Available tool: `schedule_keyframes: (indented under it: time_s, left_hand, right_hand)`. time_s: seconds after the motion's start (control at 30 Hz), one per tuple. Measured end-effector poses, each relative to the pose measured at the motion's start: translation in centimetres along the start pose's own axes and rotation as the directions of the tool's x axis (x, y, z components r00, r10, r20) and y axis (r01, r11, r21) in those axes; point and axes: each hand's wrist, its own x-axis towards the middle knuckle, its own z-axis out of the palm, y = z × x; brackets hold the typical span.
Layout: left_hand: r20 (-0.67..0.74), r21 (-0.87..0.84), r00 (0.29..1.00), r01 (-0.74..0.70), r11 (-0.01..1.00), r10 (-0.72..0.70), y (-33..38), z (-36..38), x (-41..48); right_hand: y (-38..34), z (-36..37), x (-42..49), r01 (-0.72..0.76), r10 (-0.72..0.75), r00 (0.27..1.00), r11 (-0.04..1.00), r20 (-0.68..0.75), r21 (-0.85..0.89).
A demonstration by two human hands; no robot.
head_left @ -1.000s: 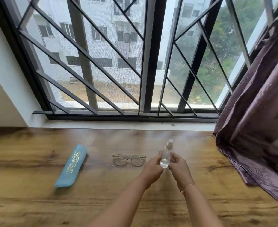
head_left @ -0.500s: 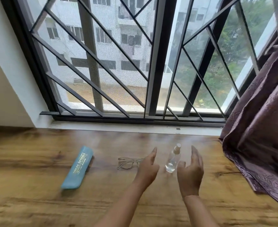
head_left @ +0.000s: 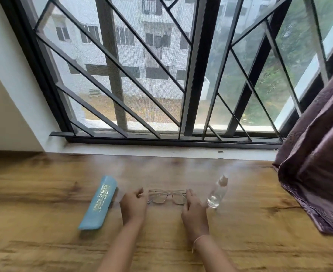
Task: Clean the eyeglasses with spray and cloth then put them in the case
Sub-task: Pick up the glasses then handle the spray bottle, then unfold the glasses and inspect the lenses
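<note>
Hands on both sides of the eyeglasses

The eyeglasses lie on the worktop between the fingers. The left hand curls loosely and the right hand is straight; neither pinches anything. The spray bottle stands just right of the right fingers, so a bump could tip it.

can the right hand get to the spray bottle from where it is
Probably yes. The right hand, fingers straight, sits beside the eyeglasses, and the spray bottle stands just to its right with only bare tabletop between them.
</note>
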Motion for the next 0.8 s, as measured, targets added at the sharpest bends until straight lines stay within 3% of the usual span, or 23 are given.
schedule_keyframes:
  time_s: [0.27, 0.8]
  left_hand:
    - [0.019, 0.104, 0.999, -0.036, 0.994, 0.034, -0.1, 1.2, 0.2]
    - [0.041, 0.037, 0.998, -0.04, 0.999, 0.038, -0.2, 1.0, 0.2]
  right_hand:
    - [0.9, 0.4, 1.0, -0.062, 0.062, 0.998, 0.997, 0.003, -0.042]
    - [0.8, -0.2, 1.8, -0.068, 0.068, 0.993, 0.998, -0.094, 0.004]
